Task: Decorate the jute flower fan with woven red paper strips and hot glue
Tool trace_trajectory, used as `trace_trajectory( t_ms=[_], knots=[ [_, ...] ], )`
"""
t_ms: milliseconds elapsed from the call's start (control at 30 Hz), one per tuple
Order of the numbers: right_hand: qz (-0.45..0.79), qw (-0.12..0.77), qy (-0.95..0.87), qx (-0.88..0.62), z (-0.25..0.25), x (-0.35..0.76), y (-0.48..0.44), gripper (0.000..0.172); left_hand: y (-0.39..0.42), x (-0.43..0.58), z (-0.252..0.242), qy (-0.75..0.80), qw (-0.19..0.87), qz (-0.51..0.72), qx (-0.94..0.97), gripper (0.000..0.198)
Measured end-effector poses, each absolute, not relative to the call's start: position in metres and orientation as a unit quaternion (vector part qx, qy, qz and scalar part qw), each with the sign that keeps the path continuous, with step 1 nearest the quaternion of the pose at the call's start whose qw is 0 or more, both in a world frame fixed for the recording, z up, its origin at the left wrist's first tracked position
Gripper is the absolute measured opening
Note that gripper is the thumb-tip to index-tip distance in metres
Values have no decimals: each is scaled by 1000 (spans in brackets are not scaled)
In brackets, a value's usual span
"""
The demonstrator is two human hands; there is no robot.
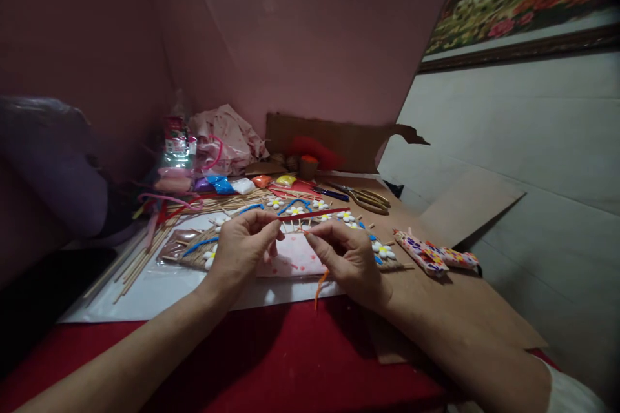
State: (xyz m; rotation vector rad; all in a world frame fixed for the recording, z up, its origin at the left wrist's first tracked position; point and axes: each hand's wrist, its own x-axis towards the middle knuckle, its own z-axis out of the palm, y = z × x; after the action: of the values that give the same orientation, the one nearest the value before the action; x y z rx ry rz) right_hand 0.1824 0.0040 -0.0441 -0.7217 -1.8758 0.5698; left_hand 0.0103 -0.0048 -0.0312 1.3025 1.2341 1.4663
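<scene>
My left hand (245, 244) and my right hand (346, 257) meet over a woven craft piece (290, 222) trimmed with white flowers and blue strands. Both pinch a thin red strip (317, 213) that runs from my left fingertips up to the right. An orange strand (320, 285) hangs down from under my right hand. Beneath the hands lies a pink sheet (293, 259) on white paper (159, 287).
Scissors (365, 197) and a blue pen (330, 193) lie behind the piece. Wooden sticks (140, 258) fan out at left. Small coloured bags (227, 184), a pink cloth (225, 135), a patterned glue gun (433, 257) and cardboard (460, 206) surround the red table (271, 361).
</scene>
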Motion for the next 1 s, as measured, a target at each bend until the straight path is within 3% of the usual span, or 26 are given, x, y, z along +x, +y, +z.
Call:
trace_trajectory(
  t_ms=[500,833,1000],
  knots=[
    [197,485,-808,-270,-44,185,-3,10,-15,19,-36,444,332,585,592,11],
    [166,516,-803,-247,-44,185,-6,10,-15,13,-39,379,11,554,741,11],
    [188,520,-792,-260,-42,185,-8,10,-16,12,-37,362,-49,535,762,10]
  ],
)
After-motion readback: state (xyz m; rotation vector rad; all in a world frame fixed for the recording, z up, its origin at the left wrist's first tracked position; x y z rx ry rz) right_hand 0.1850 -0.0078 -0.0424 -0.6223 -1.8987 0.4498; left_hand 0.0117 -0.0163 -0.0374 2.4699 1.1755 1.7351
